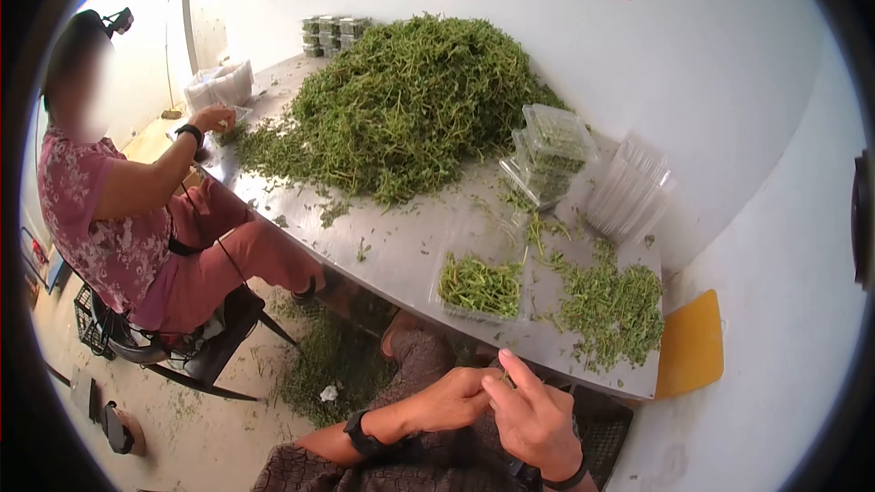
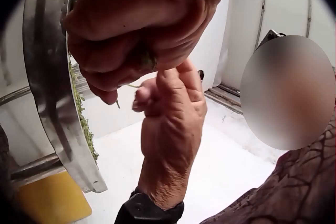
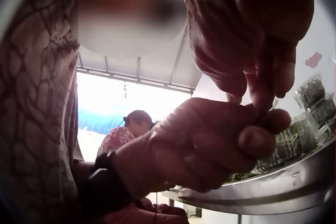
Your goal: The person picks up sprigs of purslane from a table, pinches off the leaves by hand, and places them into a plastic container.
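Over the lap, my left hand [image 1: 453,398] and right hand [image 1: 540,424] meet at the fingertips. Curled fingers of the left hand hold a bit of greens [image 2: 142,58], mostly hidden in the palm. A thin green stem [image 2: 118,103] pokes out below those fingers in the left wrist view, and the right hand [image 2: 173,113] pinches at the stem's side with thumb and fingers. On the table in front stands an open clear plastic box [image 1: 480,287] with cut green stems inside. Loose leafy greens [image 1: 615,310] lie to its right.
A big heap of greens [image 1: 410,100] covers the back of the metal table [image 1: 401,246]. Filled clear boxes [image 1: 551,150] and nested empty ones [image 1: 629,187] stand at the back right. Another person [image 1: 118,210] sits at left. A yellow board [image 1: 690,346] is beside the table's right end.
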A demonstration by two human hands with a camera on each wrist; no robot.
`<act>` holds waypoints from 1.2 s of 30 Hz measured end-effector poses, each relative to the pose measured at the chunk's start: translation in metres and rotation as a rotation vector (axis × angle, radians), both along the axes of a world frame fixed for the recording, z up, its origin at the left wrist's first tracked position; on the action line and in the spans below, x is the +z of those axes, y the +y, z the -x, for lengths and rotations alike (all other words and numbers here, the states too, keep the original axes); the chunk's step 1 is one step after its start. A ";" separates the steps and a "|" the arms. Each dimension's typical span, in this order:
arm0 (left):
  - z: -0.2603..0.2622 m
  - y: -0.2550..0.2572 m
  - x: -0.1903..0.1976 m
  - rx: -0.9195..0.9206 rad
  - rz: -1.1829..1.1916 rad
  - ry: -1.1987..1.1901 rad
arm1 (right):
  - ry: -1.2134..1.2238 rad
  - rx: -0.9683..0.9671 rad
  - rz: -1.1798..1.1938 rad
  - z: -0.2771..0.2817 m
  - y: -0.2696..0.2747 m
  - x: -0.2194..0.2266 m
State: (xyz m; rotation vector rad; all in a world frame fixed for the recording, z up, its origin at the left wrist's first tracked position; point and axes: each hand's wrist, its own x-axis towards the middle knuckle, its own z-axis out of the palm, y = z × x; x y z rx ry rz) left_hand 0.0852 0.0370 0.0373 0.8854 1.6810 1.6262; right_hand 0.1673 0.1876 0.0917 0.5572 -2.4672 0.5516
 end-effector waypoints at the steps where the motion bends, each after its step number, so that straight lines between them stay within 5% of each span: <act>1: -0.002 0.000 -0.001 -0.021 -0.040 0.019 | -0.015 -0.005 0.001 0.002 0.002 -0.005; 13: 0.005 -0.018 0.004 -0.116 0.090 -0.262 | -0.176 0.056 0.053 -0.001 0.015 -0.023; 22: 0.004 -0.017 0.001 -0.097 0.196 -0.125 | -0.161 0.039 -0.060 -0.002 0.015 -0.032; 28: 0.004 -0.016 -0.005 -0.113 0.142 0.189 | -0.109 0.006 -0.066 0.001 0.010 -0.034; 36: 0.004 -0.017 0.010 -0.118 0.003 0.356 | -0.011 0.019 0.207 0.004 0.006 -0.030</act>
